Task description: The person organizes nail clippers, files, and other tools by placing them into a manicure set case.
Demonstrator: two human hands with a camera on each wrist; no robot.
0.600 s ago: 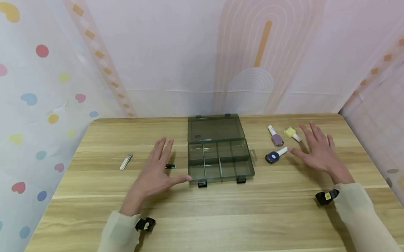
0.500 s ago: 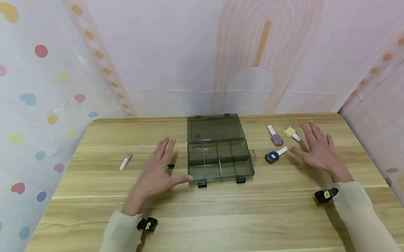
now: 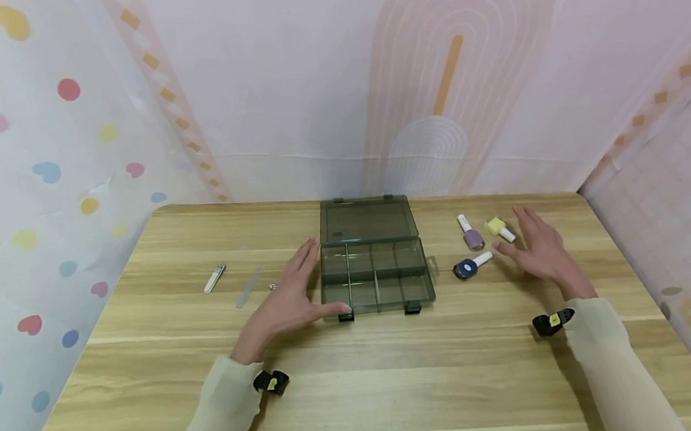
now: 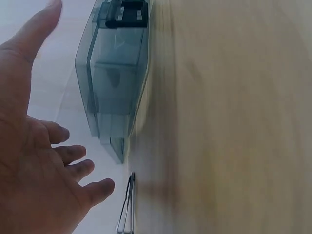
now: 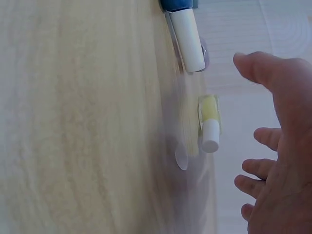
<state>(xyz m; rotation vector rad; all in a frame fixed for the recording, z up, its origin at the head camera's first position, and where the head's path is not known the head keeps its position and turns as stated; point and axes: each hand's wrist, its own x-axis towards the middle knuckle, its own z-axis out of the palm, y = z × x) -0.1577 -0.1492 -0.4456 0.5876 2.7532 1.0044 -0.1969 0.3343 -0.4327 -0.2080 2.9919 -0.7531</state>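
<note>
One open box (image 3: 384, 257); dividers (image 3: 377, 290) inside

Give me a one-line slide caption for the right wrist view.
Bare right hand near a yellow white-capped nail-polish bottle and a blue white-capped one on a pale wood-grain tabletop.

Three polish bottles (image 3: 466, 269), one box (image 3: 404, 291), one clipper (image 3: 214, 279)

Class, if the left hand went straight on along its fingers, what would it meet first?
In the head view, the left hand would probably meet the open box lid near its left edge, though depth is unclear.
</note>
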